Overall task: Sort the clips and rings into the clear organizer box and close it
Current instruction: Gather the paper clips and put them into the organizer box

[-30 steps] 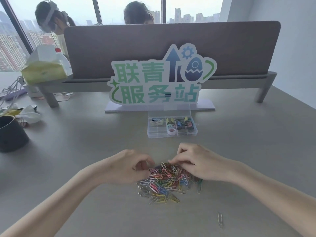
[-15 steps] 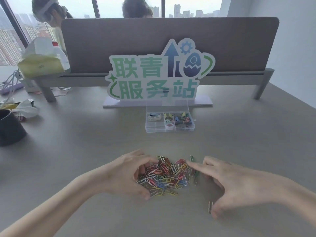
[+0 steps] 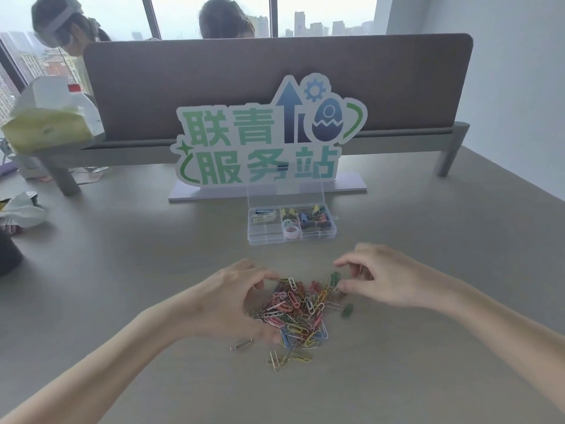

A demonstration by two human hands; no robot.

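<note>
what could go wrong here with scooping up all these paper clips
1. The paper clips lie in a tangled heap between the left hand and right hand; a scoop may drag linked clips and scatter them over the table.
2. A silver clip and a green clip lie apart from the heap and could be missed.
3. The organizer box stands open with its lid up; a loaded hand could knock it.

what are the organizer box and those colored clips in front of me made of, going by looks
Organizer box: looks like clear hard plastic, glossy; the desk and its contents show through the walls and the raised lid.
Paper clips: thin bent wire, probably metal under a coloured coating, as most are pink, yellow, blue or green. One loose clip near the left hand looks bare silver, which suggests plain metal.
</note>
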